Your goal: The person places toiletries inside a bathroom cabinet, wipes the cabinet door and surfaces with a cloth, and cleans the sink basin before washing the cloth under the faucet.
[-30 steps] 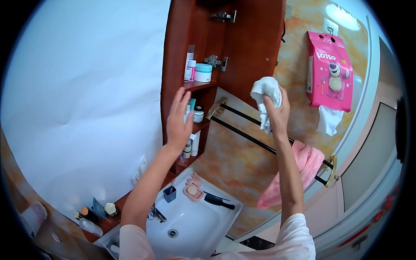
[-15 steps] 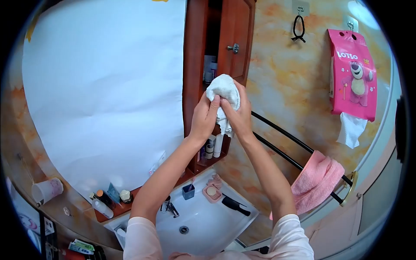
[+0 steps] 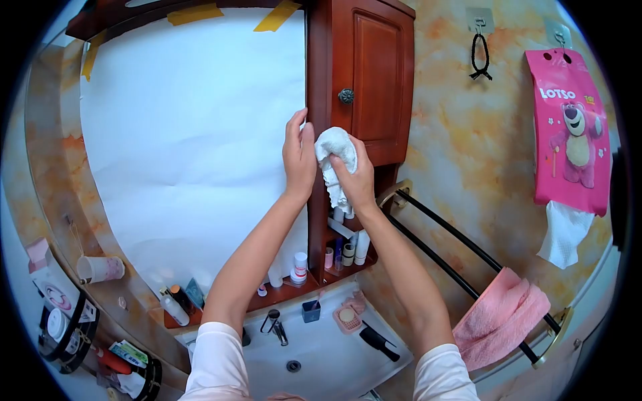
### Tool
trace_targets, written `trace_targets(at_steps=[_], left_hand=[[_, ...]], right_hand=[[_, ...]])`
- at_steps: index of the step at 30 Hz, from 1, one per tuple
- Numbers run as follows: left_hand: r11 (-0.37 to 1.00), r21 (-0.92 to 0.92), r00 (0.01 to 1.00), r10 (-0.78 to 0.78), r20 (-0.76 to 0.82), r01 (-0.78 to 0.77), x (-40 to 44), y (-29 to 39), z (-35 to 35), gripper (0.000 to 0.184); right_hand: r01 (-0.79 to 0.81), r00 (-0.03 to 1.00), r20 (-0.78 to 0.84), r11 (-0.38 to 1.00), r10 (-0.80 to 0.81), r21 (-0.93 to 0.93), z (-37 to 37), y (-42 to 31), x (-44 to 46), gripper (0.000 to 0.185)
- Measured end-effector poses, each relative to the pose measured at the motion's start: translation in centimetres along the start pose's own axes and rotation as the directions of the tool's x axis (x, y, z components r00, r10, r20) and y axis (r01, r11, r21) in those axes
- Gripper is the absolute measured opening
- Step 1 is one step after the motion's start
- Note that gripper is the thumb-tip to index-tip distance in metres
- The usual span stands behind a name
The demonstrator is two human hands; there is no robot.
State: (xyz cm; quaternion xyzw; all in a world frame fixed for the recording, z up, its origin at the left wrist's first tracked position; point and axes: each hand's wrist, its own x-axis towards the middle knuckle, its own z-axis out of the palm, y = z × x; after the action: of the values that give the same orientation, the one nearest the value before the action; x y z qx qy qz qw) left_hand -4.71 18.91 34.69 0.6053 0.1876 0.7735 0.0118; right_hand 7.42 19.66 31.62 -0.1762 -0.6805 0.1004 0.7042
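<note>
My right hand (image 3: 354, 175) is closed on a crumpled white cloth (image 3: 336, 151), held up in front of the wooden cabinet's lower edge. Just left of it, my left hand (image 3: 299, 155) is raised with nothing in it, fingers stretched upward and beside the cloth. Behind that hand is the large white sheet (image 3: 194, 134), fixed with yellow tape (image 3: 194, 15) at the top. The cabinet door (image 3: 381, 80) is closed, its dark knob (image 3: 346, 95) above the cloth. Bottles and tubes (image 3: 362, 247) stand on the open shelf below.
Below is a white sink (image 3: 321, 374) with a faucet (image 3: 279, 331), soap dish (image 3: 348, 318) and black-handled item (image 3: 379, 342). At right, a pink towel (image 3: 501, 321) hangs on a double black rail (image 3: 441, 264), under a pink tissue pack (image 3: 572, 134). Bottles line the wooden ledge (image 3: 281, 294).
The cabinet door has swung closed. My hands came together on the cloth, then my left hand moved off it to the left. The view has shifted, showing more of the sheet's top.
</note>
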Motion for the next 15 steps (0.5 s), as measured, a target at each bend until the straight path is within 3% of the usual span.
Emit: trace_targets(at_steps=[3,6,9,11,14,15], left_hand=[[0.998,-0.062,0.999,-0.025,0.047,0.028,2.4,-1.5,1.0,0.043],[0.999,-0.034,0.994,0.037,0.106,-0.034,4.1,-2.1,1.5,0.059],[0.919,0.288,0.956,0.222,0.189,-0.27,4.3,-2.3,1.9,0.063],[0.886,0.348,0.942,0.229,0.247,-0.307,3.8,-3.1,2.4,0.062],[0.849,0.331,0.909,0.36,0.209,-0.412,3.2,-4.5,3.0,0.056],[0.951,0.114,0.951,0.268,0.153,-0.286,2.8,-4.5,3.6,0.053]], right_hand=[[0.129,0.992,0.027,0.983,-0.126,-0.129,-0.2,-0.5,0.3,0.048],[0.027,0.995,0.096,0.995,-0.018,-0.094,-1.1,-0.8,0.3,0.047],[0.049,0.995,-0.092,0.998,-0.045,0.048,-3.1,-0.6,0.7,0.046],[0.131,0.946,-0.297,0.991,-0.129,-0.013,-3.9,-2.3,2.4,0.047],[0.322,0.925,-0.074,0.871,-0.374,-0.371,-3.4,-4.0,5.5,0.055],[0.382,0.908,0.053,0.769,-0.415,-0.513,-2.7,-4.5,6.2,0.056]])
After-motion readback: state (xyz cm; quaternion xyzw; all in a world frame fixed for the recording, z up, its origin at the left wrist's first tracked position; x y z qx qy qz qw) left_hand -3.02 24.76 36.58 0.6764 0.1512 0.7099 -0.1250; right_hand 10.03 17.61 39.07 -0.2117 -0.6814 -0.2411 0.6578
